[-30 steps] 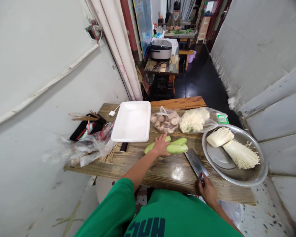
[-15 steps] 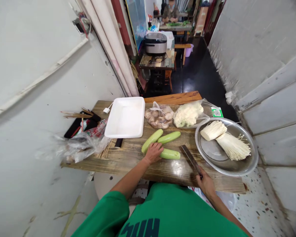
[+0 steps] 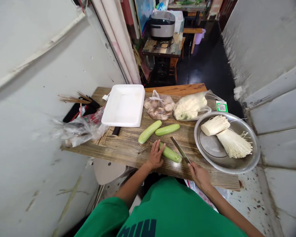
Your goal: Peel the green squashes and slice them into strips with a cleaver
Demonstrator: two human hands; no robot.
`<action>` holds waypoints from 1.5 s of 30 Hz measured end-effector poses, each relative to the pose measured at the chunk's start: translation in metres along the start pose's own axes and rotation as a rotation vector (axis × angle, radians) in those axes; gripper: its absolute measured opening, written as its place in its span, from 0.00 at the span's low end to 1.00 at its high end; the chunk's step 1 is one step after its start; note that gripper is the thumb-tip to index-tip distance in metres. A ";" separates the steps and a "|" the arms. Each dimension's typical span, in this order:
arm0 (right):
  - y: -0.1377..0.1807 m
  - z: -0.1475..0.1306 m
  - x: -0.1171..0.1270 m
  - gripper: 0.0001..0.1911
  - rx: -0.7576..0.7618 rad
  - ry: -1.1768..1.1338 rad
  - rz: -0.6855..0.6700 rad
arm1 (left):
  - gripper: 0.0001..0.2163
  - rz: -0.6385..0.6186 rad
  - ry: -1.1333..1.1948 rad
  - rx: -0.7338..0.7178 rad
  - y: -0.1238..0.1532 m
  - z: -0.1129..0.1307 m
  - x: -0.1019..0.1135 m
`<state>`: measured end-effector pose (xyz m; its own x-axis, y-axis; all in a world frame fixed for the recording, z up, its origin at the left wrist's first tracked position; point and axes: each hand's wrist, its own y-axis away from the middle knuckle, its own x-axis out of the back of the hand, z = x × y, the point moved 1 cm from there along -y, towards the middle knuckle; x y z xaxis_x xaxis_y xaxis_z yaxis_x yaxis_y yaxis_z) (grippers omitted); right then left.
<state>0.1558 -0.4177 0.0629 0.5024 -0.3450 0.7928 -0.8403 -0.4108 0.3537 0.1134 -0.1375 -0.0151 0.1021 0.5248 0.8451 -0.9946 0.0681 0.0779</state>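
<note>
My left hand [image 3: 156, 156] rests on the left end of a pale green zucchini [image 3: 172, 154] near the table's front, with its fingers round that end. Two more zucchini lie just behind: one slanted zucchini [image 3: 150, 131] and another zucchini [image 3: 167, 129] to its right. In my right hand [image 3: 199, 176] is the handle of a kitchen knife [image 3: 180, 149]. Its blade points away and to the left, beside the zucchini's right side, apart from it as far as I can tell. My right hand covers most of the handle.
Along the back of the wooden table [image 3: 128, 158] stand a white tray [image 3: 123, 107], a bag of mushrooms [image 3: 159, 107] and a bag of cauliflower [image 3: 191, 107]. A metal basin [image 3: 209, 158] with enoki mushrooms [image 3: 233, 143] sits right. Skewers [image 3: 74, 99] and plastic bags [image 3: 81, 130] lie left.
The front zucchini has turned, its right end swinging toward me. My right hand has brought the knife leftward, closer to it. The view has tilted down.
</note>
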 end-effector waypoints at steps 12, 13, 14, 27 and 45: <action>-0.038 -0.059 0.037 0.20 0.162 0.434 -0.215 | 0.43 0.501 0.438 0.495 -0.014 0.020 -0.072; -0.040 -0.061 0.039 0.20 0.160 0.463 -0.231 | 0.41 0.512 0.458 0.499 -0.016 0.020 -0.072; -0.041 -0.063 0.041 0.19 0.162 0.488 -0.243 | 0.40 0.526 0.477 0.501 -0.018 0.021 -0.073; -0.068 -0.067 0.057 0.17 0.245 0.620 -0.373 | 0.40 0.567 0.530 0.470 -0.021 0.022 -0.068; -0.073 -0.078 0.063 0.16 0.263 0.645 -0.425 | 0.39 0.529 0.510 0.589 -0.020 0.025 -0.066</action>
<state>0.2329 -0.3436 0.1262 0.4842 0.4058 0.7751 -0.4889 -0.6092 0.6244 0.1263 -0.1946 -0.0588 -0.5093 0.6826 0.5242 -0.7479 -0.6524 0.1229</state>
